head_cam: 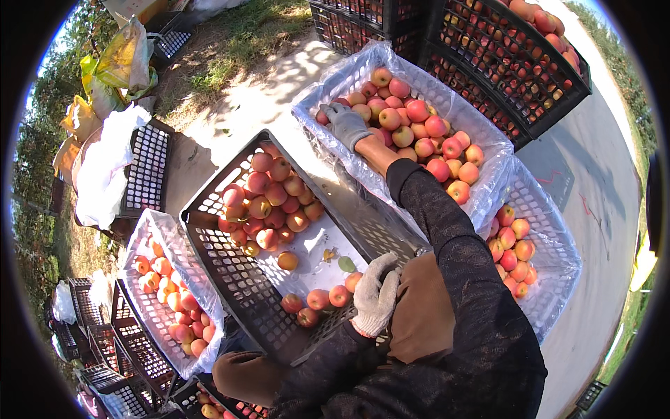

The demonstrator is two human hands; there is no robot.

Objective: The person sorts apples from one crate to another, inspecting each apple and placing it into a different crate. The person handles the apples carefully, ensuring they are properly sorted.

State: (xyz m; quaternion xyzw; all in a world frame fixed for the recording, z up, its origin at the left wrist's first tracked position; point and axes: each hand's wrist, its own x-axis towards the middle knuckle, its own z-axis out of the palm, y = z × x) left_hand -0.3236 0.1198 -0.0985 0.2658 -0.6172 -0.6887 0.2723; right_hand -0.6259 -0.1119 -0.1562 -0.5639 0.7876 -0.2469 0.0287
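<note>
My right hand (pixel 346 124), in a grey glove, reaches into a plastic-lined crate (pixel 309 118) of red-yellow apples (pixel 403 136). Its fingers rest over apples at the crate's left end; whether they grip one is hidden. My left hand (pixel 376 296), in a white knit glove, is by my knee at the near right edge of a black plastic crate (pixel 235 272). Its fingers are loosely bent and apart, with nothing visible in them. Inside that black crate, apples (pixel 267 196) are heaped at the far end. A few more apples (pixel 318 299) lie near my left hand, and a green leaf (pixel 346 264) lies on the pale lining.
Lined crates with apples stand at left (pixel 172 298) and right (pixel 544 235). Stacked black crates full of apples (pixel 502 63) rise at the back right. A crate with white plastic (pixel 112 162) and more crates (pixel 131 335) stand at left. Concrete (pixel 602 209) extends on the right.
</note>
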